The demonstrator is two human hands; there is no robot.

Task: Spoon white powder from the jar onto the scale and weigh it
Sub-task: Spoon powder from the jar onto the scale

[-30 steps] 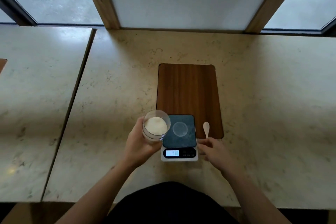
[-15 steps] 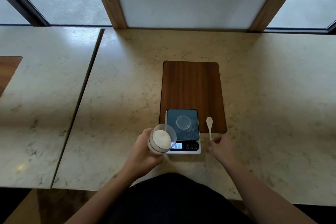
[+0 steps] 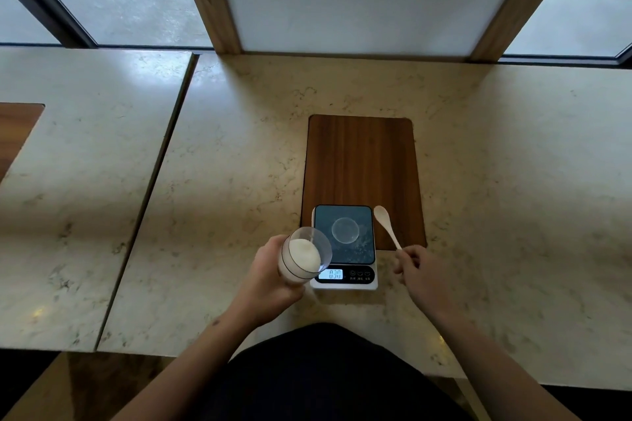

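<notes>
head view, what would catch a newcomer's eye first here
The lit display of the scale stands out at centre, near the table's front edge, with a small clear dish on its dark platform. Just left, the left hand tilts a clear jar of white powder toward it, while the right hand pinches a pale spoon by its handle.

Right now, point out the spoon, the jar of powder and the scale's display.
spoon [image 3: 381,215], head view, on its bowl.
jar [image 3: 305,254], head view, on the powder inside.
scale's display [image 3: 333,274], head view, on the lit digits.
</notes>
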